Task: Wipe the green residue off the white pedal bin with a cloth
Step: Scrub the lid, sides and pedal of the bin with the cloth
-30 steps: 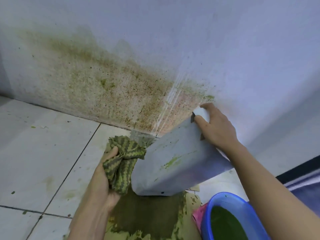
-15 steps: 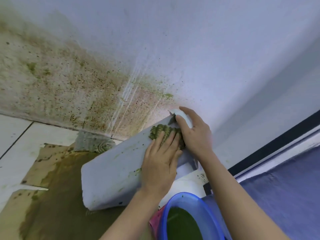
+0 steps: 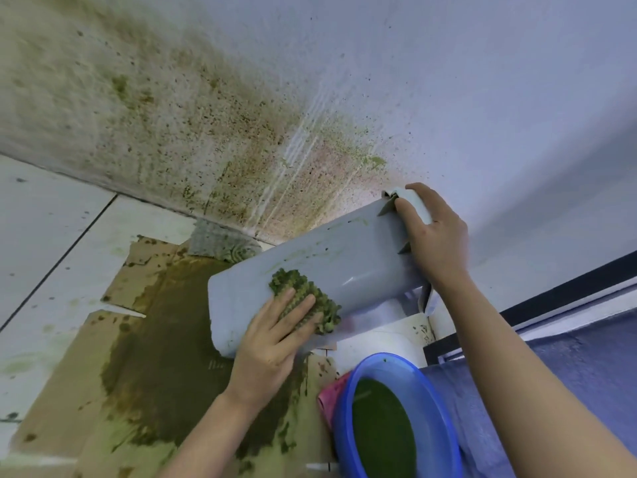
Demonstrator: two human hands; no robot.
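My right grip (image 3: pixel 434 236) clamps the tilted white pedal bin (image 3: pixel 344 257) at its lid end, steadying it; my left grip (image 3: pixel 272 343), spread flat, presses the cloth (image 3: pixel 293 284) against its side.

We see a white tiled floor (image 3: pixel 51 236) carrying flattened cardboard (image 3: pixel 62 408) soaked with green residue (image 3: pixel 165 357), a blue basin (image 3: pixel 444 426) of green liquid beside it, and a patterned rag (image 3: pixel 220 241) against the wall (image 3: pixel 482 81).
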